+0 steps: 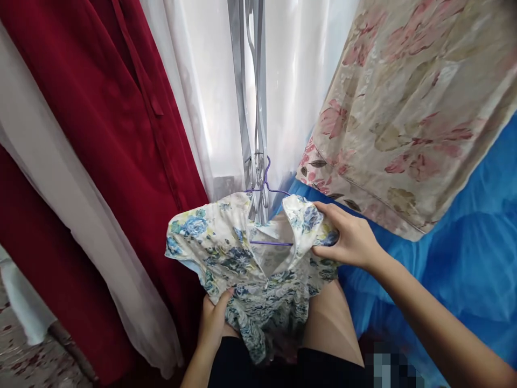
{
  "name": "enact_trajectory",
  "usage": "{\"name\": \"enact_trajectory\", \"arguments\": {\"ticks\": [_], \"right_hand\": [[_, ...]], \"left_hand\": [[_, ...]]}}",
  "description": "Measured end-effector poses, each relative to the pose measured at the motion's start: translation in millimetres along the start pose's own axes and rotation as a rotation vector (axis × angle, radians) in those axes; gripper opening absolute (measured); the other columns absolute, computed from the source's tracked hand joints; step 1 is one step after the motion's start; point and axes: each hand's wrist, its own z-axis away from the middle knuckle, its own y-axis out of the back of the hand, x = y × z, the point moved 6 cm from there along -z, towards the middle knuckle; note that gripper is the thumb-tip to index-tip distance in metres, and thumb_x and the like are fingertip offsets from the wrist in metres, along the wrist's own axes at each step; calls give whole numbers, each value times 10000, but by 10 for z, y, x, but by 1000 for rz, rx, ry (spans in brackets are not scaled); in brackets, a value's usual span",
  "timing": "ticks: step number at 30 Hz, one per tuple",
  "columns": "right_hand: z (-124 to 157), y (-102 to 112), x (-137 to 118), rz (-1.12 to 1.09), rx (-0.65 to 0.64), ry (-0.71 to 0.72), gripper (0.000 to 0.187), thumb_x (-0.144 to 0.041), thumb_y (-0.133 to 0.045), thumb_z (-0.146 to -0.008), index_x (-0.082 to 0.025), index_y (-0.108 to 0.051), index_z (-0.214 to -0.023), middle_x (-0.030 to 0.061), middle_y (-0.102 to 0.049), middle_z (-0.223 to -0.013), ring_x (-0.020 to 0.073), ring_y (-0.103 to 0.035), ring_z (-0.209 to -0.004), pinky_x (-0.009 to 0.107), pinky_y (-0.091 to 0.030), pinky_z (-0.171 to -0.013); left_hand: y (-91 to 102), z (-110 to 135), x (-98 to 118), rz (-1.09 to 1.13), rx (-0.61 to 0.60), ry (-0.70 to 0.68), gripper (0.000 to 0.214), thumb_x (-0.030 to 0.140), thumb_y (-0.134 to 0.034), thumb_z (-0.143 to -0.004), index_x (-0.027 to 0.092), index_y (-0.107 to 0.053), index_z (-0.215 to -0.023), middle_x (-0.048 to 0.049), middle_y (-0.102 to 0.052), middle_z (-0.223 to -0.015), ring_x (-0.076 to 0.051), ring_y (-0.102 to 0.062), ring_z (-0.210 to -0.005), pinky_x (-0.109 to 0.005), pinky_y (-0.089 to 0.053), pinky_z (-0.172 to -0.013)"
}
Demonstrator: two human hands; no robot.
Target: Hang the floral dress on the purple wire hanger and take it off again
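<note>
A white blouse with blue and yellow flowers (pixel 238 253) hangs on a purple hanger (pixel 268 186) in front of my lap. The hanger's hook stands up above the collar, and its lower bar crosses the open V-neck. My right hand (pixel 349 234) grips the blouse at the shoulder on the right, thumb below and fingers above. Lower down, my left hand (pixel 216 312) pinches the side of the blouse under the left sleeve. Some fingers of that hand are hidden behind the cloth.
Red curtains (pixel 100 108) hang on the left with a sheer white curtain (pixel 189 81) beside them. Grey straps (pixel 242 81) dangle behind the hanger. At right, a beige floral cloth (pixel 404 118) hangs over bright blue fabric (pixel 456 258). Patterned carpet (pixel 28 350) shows at lower left.
</note>
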Motion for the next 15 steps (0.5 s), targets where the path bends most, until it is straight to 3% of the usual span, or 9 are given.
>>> {"name": "enact_trajectory", "arguments": {"ticks": [2,4,7,8,10,12,13,15], "right_hand": [[94,3,-22,-18,97,-54,847,-365,-772,-719,-239,-461,-1497,135,-634,-1381,396,-572,-1269,512,-450,-1029],[302,-8,-30,-99,304,-211,709,-371,-746,-795,-245,-512,-1453,135,-617,-1407,388,-518,-1330,553,-383,-1090],[839,-264,-79,-393,665,-571,317,-362,-684,-888,-212,-652,-1165,103,-684,-1149,303,-627,-1100,455,-462,-964],[992,-468,-140,-558,687,-660,210,-377,-675,-898,-205,-650,-1015,67,-668,-964,257,-637,-924,391,-491,-839],[1153,-1025,-346,-897,444,-800,236,-434,-654,-917,-217,-583,-859,-17,-543,-667,184,-540,-631,310,-438,-626],[1196,-1540,-653,-1168,80,-818,336,-514,-586,-960,-224,-533,-799,-30,-503,-596,169,-483,-558,301,-400,-573],[1197,-1703,-772,-1232,-27,-799,374,-539,-559,-973,-226,-511,-774,-31,-492,-588,165,-467,-552,299,-388,-570],[1166,-1856,-874,-1254,-81,-755,423,-556,-539,-986,-226,-471,-730,-33,-464,-604,153,-439,-570,287,-358,-573]], "left_hand": [[9,70,-133,36,64,56,353,360,-754,-704,173,-724,-1002,-106,-777,-1053,-346,-673,-1188,-418,-540,-1006],[-14,189,-300,112,126,123,385,318,-765,-649,145,-731,-991,-118,-777,-1021,-353,-703,-1108,-426,-560,-955],[-101,389,-505,208,170,168,430,262,-763,-595,138,-739,-1006,-123,-774,-1049,-359,-684,-1142,-430,-529,-998],[-141,448,-551,224,164,174,431,252,-756,-594,139,-742,-1010,-124,-773,-1057,-362,-676,-1157,-436,-517,-1013],[-230,547,-611,233,132,186,436,235,-746,-600,141,-744,-1026,-123,-771,-1068,-367,-669,-1164,-448,-501,-1031],[-305,621,-637,236,109,175,482,216,-742,-603,153,-735,-1081,-118,-762,-1105,-360,-655,-1193,-445,-483,-1055],[-332,649,-646,237,108,162,512,207,-744,-602,164,-728,-1112,-113,-755,-1133,-353,-643,-1218,-436,-475,-1066],[-364,679,-677,228,101,133,539,205,-749,-615,187,-714,-1152,-104,-742,-1172,-338,-622,-1256,-418,-469,-1075]]}}
